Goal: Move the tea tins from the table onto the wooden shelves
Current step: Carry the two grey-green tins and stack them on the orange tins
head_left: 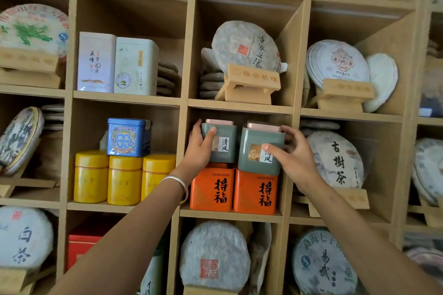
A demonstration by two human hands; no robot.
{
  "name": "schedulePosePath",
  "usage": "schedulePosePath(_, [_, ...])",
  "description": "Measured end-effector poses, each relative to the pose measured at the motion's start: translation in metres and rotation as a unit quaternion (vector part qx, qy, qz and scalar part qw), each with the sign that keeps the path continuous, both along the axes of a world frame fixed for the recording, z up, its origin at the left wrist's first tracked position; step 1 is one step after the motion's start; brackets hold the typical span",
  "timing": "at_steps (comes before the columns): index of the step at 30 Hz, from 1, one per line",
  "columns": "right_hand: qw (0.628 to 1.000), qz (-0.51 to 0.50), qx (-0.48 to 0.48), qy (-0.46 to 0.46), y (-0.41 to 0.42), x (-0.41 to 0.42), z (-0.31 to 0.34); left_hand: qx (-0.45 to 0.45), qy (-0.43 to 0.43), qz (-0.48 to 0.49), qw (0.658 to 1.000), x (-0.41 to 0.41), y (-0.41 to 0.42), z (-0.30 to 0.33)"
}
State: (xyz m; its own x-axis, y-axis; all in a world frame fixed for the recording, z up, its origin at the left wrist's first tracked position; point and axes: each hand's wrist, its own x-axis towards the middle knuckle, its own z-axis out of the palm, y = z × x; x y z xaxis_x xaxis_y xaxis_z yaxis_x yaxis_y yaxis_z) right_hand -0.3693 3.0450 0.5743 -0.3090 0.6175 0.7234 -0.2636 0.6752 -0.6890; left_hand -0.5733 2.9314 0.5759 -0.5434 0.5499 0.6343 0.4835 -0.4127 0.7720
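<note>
Two grey-green tea tins with pink lids stand side by side in a middle cubby of the wooden shelves [184, 103]. They sit on top of two orange tins [212, 189]. My left hand [197, 148] grips the left grey-green tin [224, 142] from its left side, thumb across the front. My right hand [293, 154] holds the right grey-green tin [257, 151], thumb on its label and fingers round its right edge. This right tin leans slightly forward.
The cubby to the left holds three yellow round tins [124, 179] with a blue tin [128, 137] on top. Two white tall tins [117, 64] stand one cubby higher. Wrapped round tea cakes on wooden stands [249, 84] fill the other cubbies.
</note>
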Motion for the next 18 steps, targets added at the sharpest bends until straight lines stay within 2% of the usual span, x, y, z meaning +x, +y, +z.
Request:
schedulePosePath(12, [0.998,-0.060,0.002,0.000,-0.005,-0.029,-0.001,-0.005,0.000,-0.024,1.000,-0.008,0.000,-0.001])
schedulePosePath(18, [0.995,-0.093,-0.030,-0.011,0.004,-0.046,0.005,-0.005,-0.009,-0.019,1.000,-0.008,0.002,-0.001])
